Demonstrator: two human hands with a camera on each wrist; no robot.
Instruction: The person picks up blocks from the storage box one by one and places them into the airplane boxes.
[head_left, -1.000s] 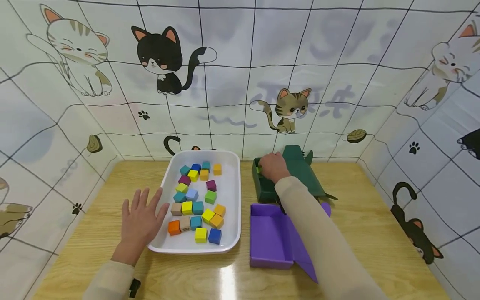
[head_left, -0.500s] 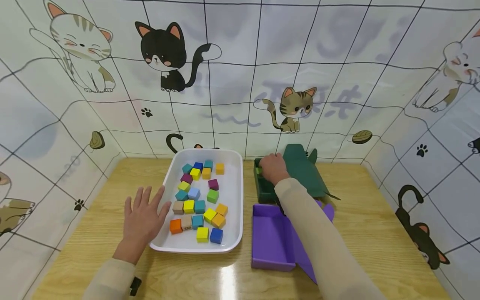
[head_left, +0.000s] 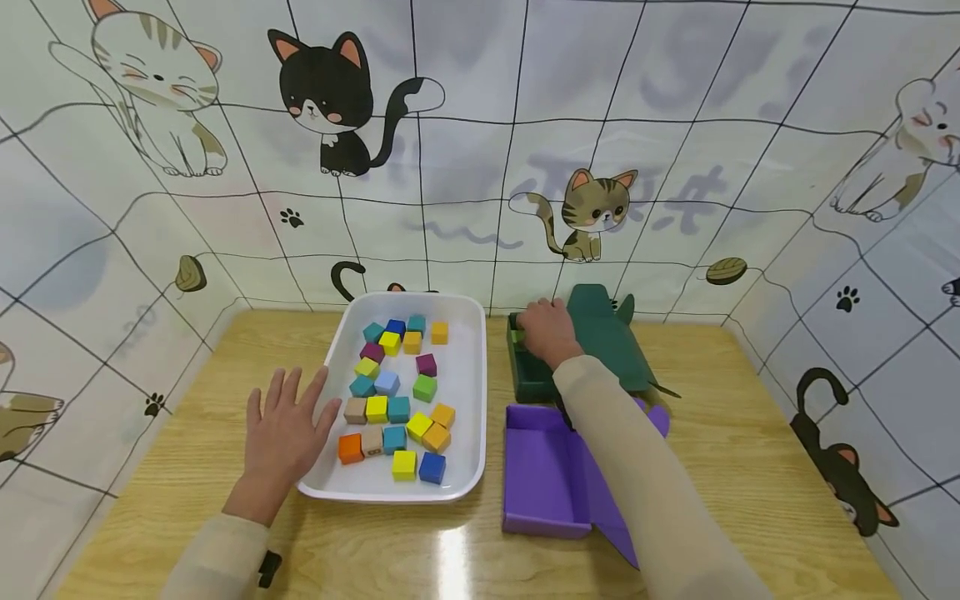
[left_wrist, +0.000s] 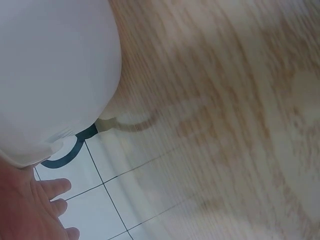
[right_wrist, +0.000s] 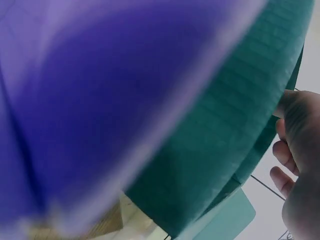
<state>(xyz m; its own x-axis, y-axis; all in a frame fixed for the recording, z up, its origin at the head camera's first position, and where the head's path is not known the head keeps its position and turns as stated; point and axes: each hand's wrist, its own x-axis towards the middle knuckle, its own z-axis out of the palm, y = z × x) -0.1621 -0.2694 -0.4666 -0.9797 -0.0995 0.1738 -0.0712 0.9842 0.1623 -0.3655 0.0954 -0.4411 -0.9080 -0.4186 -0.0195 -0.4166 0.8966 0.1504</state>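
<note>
Showing at the left edge of your right hand [head_left: 550, 332], inside the far end of the dark green box [head_left: 536, 390], the light green block [head_left: 517, 336] is partly covered, so neither its long axis nor whether your bent fingers pinch it can be told; that hand is much the nearer. Your left hand [head_left: 283, 432] lies well to the left, fingers spread wide at the left rim of the white tray [head_left: 461, 375], holding nothing. Loose coloured cubes [head_left: 398, 409] lie in that tray, and just near of the green box sits the purple box [head_left: 540, 467], its lid [head_left: 602, 496] folded out to the right.
</note>
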